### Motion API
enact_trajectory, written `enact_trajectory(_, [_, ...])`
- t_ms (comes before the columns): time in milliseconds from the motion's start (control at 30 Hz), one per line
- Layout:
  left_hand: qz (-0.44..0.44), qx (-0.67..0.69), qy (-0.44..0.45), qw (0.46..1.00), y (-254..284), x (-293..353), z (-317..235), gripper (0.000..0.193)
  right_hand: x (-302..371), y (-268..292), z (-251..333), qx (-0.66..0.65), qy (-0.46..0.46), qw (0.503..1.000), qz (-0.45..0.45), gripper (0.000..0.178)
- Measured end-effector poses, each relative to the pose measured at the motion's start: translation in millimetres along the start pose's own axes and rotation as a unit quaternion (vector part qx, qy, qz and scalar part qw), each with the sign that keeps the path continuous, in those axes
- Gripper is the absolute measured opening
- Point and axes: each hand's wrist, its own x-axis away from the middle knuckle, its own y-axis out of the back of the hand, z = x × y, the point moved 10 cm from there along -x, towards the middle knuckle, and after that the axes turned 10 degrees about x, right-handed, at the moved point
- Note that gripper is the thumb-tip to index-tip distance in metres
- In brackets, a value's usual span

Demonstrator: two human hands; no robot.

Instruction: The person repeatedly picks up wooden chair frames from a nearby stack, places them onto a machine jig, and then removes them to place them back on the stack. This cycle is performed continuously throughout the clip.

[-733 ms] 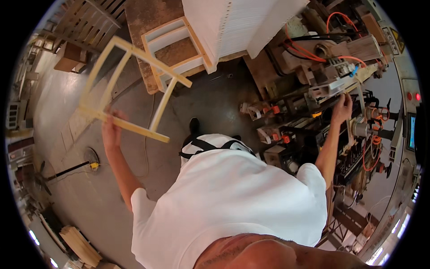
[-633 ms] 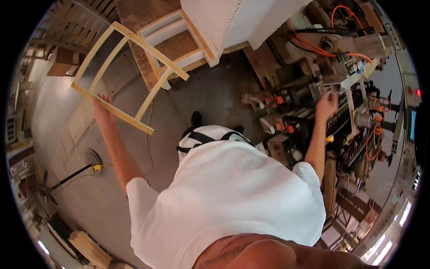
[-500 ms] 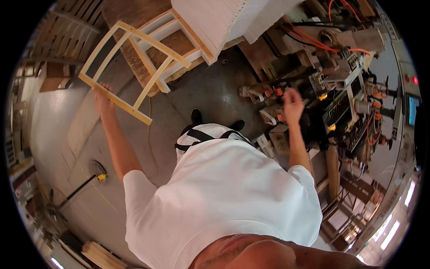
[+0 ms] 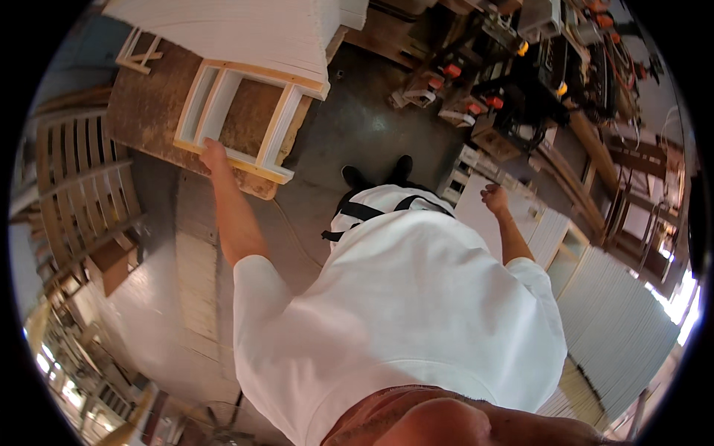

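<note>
My left hand is closed around the near rail of a wooden frame, a ladder-like piece with crossbars and bare, pale wood on its edges. It rests at the table's near edge, lined up with the white-faced frames beneath it, so I cannot make out where one ends and another begins. A brown worn tabletop shows through and beside it. Out to the right, away from the table, my right hand hangs with its fingers curled in and nothing visible in them.
A tall stack of white panels stands behind the frames. Slatted wooden pallets lean at the left. Machinery with red and yellow parts fills the far right. More stacked pale panels lie at the right, and a cable crosses the floor.
My left hand has brought the raised wooden frame down onto the frames on the table. My view has turned right, and my right hand has come lower, away from the machinery.
</note>
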Motion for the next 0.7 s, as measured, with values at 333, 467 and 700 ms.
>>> enact_trajectory(333, [0.101, -0.127, -0.532, 0.831, -76.5, 213.1, -115.6, 0.054, 26.2, -69.6, 50.9, -0.032, 0.060, 0.997, 0.042, 0.045])
enact_trajectory(467, [0.089, -0.137, -0.431, 0.887, -92.1, 206.0, -97.4, 0.038, 31.8, -61.9, 77.0, -0.099, 0.104, 0.989, 0.038, 0.043])
enact_trajectory(700, [0.040, -0.147, -0.498, 0.853, -85.2, 225.6, -104.3, 0.036, 73.2, -25.7, 29.9, -0.085, 0.103, 0.991, -0.003, 0.035])
